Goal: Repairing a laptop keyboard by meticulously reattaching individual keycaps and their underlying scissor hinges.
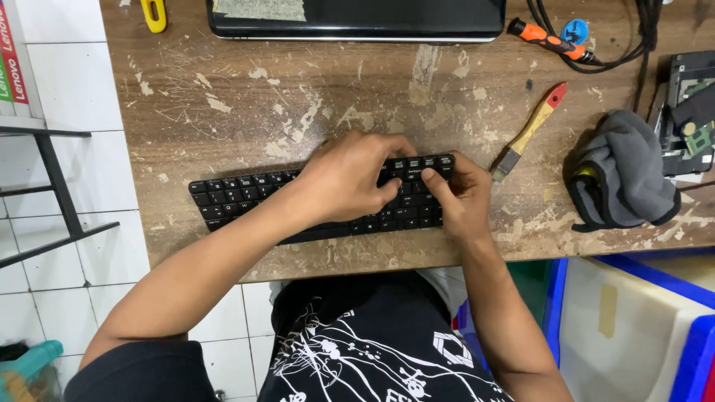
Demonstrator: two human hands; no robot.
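A black laptop keyboard panel point(238, 195) lies flat near the front edge of a worn wooden table point(298, 104). My left hand point(346, 179) rests palm down over the keyboard's middle, fingers curled onto the keys at its right part. My right hand point(458, 197) grips the keyboard's right end, with the thumb pressing on keys in the upper right corner. Both hands touch the keyboard; its middle section is hidden beneath them.
A closed black laptop point(357, 18) lies at the table's far edge. A small wooden-handled brush point(529, 132) and a grey cloth point(622, 171) lie to the right. An orange screwdriver point(547, 39), black cables point(640, 33), a circuit part point(689, 112) and blue bins point(633, 320) are nearby.
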